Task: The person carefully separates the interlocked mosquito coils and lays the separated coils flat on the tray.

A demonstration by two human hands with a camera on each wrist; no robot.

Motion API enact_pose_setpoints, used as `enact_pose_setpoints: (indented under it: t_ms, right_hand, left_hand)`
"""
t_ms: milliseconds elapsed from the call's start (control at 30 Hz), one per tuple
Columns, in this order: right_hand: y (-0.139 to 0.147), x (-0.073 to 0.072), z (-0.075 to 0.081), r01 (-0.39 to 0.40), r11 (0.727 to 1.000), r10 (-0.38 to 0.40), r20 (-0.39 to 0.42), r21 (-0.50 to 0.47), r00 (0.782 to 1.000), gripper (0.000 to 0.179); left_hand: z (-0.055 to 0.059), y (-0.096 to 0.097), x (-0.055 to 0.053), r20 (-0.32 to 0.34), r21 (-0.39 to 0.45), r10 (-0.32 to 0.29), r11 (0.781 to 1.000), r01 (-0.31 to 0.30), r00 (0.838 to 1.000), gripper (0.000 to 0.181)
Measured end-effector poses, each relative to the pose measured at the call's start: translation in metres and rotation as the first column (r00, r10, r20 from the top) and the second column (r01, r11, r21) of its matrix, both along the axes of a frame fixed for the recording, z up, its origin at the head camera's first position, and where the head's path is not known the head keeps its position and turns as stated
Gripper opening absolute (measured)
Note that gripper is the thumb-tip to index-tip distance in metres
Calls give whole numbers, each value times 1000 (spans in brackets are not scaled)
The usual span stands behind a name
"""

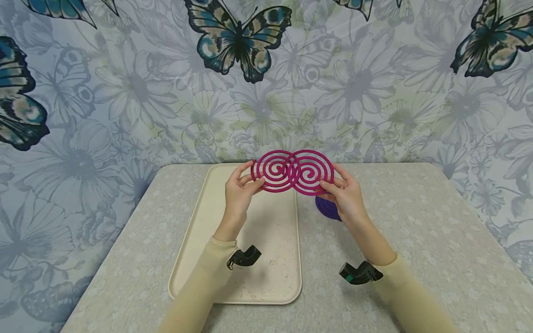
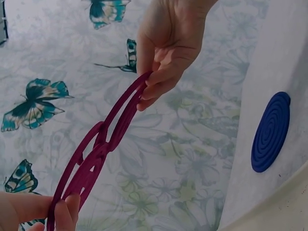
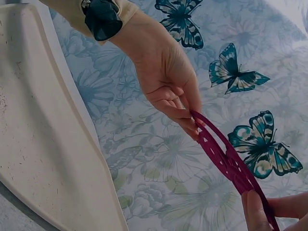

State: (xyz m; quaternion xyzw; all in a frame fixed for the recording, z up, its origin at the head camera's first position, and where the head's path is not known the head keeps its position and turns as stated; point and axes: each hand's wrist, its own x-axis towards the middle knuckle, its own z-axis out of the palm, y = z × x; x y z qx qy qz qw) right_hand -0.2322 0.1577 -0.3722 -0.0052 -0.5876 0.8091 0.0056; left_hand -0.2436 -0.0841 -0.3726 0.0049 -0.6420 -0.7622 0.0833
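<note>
Two flat magenta spirals stand raised above the back of the table in the head view, overlapping in the middle. My left hand (image 1: 240,192) pinches the outer edge of the left spiral (image 1: 280,169) between thumb and fingers. On the opposite side, my right hand (image 1: 350,196) grips the right spiral (image 1: 306,193) at its outer rim. From the left wrist, the spirals' coils look threaded through each other where they meet; whether they are fixed together I cannot tell. A dark blue spiral (image 2: 271,132) lies flat on the table, partly covered by my right hand in the head view.
A cream tray (image 1: 275,259) with dark specks lies under my left forearm, left of the table's middle. The grey patterned table (image 1: 416,222) reaches back to a wall covering (image 1: 358,106) with flowers and butterflies. Each wrist wears a black camera mount (image 1: 360,273).
</note>
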Motion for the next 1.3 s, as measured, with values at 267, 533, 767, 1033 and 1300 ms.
enact_pose_setpoints:
  t_ms: [267, 533, 767, 1033, 1300]
  right_hand:
    - [11, -4, 5, -81, 997, 82, -8, 15, 997, 67]
    - [24, -8, 10, -126, 990, 127, -5, 55, 992, 67]
    - [27, -11, 9, -109, 992, 108, 9, 63, 994, 67]
    - [25, -13, 4, -118, 991, 118, 8, 70, 993, 68]
    - [21, -15, 2, -113, 992, 112, 26, 58, 993, 67]
  left_hand:
    - [4, -14, -5, 36, -21, -70, 997, 71, 997, 53]
    - [10, -35, -10, 51, -63, -104, 992, 107, 993, 55]
    - [11, -58, -21, 90, -62, 13, 998, -8, 996, 55]
    - [-10, -80, -43, 141, -93, 29, 996, -16, 990, 58]
    - [-54, -99, -67, 167, -102, 85, 992, -69, 982, 60]
